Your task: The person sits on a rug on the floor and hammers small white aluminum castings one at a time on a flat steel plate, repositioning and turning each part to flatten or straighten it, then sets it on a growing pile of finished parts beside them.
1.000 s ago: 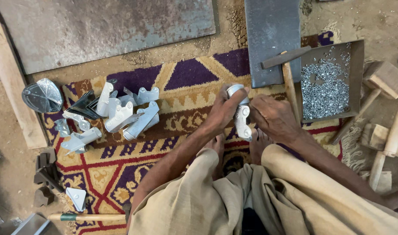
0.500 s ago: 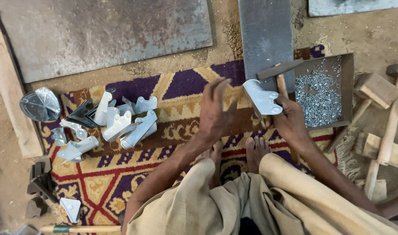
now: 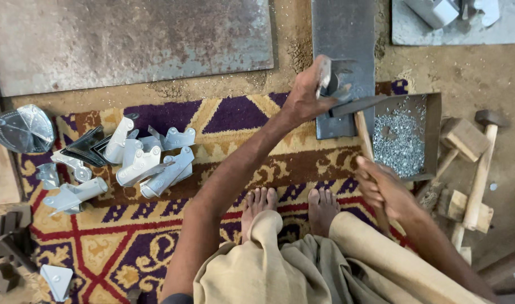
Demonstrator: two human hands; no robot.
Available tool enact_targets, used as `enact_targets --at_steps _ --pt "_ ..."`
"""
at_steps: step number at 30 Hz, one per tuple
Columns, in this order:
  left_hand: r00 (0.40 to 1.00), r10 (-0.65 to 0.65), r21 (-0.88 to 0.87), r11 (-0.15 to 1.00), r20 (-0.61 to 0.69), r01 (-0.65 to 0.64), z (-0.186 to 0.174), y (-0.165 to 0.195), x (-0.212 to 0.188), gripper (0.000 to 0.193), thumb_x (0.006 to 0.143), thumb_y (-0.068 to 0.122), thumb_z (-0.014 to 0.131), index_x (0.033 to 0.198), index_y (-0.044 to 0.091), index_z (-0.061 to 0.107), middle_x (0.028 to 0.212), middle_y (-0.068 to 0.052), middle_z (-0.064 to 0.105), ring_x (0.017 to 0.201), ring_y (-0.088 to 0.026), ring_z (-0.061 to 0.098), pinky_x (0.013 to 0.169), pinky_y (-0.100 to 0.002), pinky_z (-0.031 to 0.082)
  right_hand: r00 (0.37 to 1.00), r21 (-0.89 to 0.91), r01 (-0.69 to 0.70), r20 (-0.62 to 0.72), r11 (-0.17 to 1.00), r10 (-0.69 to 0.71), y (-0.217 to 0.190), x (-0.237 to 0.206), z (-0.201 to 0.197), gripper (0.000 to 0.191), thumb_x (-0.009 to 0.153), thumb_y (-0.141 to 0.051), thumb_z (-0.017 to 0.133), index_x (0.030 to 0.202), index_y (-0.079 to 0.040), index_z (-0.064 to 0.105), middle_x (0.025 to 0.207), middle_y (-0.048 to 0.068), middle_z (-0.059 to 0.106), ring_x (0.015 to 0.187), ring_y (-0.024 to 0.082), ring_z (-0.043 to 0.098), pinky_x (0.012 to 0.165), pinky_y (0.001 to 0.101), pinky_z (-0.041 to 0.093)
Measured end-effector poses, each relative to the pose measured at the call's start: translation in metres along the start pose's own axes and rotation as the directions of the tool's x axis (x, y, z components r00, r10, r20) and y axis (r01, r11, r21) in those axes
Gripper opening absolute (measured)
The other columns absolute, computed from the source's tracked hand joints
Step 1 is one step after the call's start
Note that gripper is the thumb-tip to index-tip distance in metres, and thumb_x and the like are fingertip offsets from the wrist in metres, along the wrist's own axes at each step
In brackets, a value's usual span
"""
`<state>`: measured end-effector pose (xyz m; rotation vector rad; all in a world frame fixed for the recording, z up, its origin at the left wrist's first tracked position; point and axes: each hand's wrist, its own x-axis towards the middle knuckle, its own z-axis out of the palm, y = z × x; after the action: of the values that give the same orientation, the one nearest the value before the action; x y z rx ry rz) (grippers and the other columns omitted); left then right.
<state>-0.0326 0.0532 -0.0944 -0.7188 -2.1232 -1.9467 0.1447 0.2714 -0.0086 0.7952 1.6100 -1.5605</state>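
Rivets or small metal bits (image 3: 397,141) filled much of a shallow open tray (image 3: 434,135), a silvery heap spread over its floor; the tray sat on the ground at the right edge of the patterned carpet (image 3: 156,236), touching a dark steel block (image 3: 343,34) on its left.

On that block the left hand (image 3: 305,98) held a bent sheet-metal piece (image 3: 327,76), fingers closed around it and pressing it against the block's near end. The right hand (image 3: 384,191) was wrapped around a wooden hammer handle (image 3: 363,132), fingers closed in a grip, with the dark hammer head (image 3: 358,104) lying across the block just beside the piece.

Left on the carpet lay a loose pile of similar pale metal brackets (image 3: 139,160), with a fan-shaped metal part (image 3: 22,128) beyond them. Wooden mallets (image 3: 477,169) lay on the dirt right of the tray. Bare feet (image 3: 291,205) rested on the carpet between the arms. No labels or packages showed clearly.
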Motion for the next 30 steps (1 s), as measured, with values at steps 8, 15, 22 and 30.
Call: enact_targets --at_steps 8,15,22,30 --pt "0.999 -0.040 0.046 0.998 0.011 0.040 0.001 -0.005 -0.004 0.038 0.088 0.019 0.086 0.111 0.005 0.060 0.091 -0.007 0.071 0.081 -0.018 0.074 0.071 -0.034 0.067 0.774 -0.356 0.551 -0.122 0.755 -0.622 -0.030 -0.080 -0.029 0.038 0.110 -0.042 0.045 0.094 -0.009 0.053 0.065 -0.001 0.048 0.050 0.009 0.043 0.041 0.0253 0.036" --pt "0.997 0.070 0.040 0.997 -0.040 -0.069 -0.001 -0.001 -0.003 0.039 0.083 0.018 0.086 0.107 0.009 0.057 0.091 -0.004 0.069 0.083 -0.016 0.074 0.075 -0.033 0.067 0.846 -0.749 0.285 -0.097 0.598 -0.524 -0.034 -0.057 0.001 0.046 0.104 -0.048 0.042 0.086 -0.008 0.053 0.056 0.001 0.051 0.045 0.010 0.050 0.036 0.0271 0.041" --pt "1.000 -0.013 -0.078 0.997 0.015 0.014 0.000 -0.003 -0.004 0.033 0.090 0.012 0.081 0.116 0.007 0.061 0.096 -0.002 0.069 0.083 -0.014 0.074 0.072 -0.029 0.069 0.747 -0.676 0.436 -0.097 0.594 -0.658 -0.016 -0.043 0.003 0.049 0.108 -0.051 0.037 0.091 -0.006 0.051 0.060 0.002 0.048 0.045 0.011 0.044 0.031 0.0277 0.037" --pt "0.999 -0.020 -0.017 1.000 0.028 0.020 -0.002 -0.002 -0.002 0.036 0.088 0.012 0.087 0.114 0.009 0.062 0.101 -0.003 0.070 0.089 -0.016 0.077 0.078 -0.031 0.066 0.766 -0.845 0.301 -0.062 0.442 -0.640 -0.003 -0.014 -0.006 0.048 0.106 -0.047 0.033 0.112 -0.003 0.052 0.054 0.004 0.048 0.035 0.015 0.045 0.031 0.0328 0.037"
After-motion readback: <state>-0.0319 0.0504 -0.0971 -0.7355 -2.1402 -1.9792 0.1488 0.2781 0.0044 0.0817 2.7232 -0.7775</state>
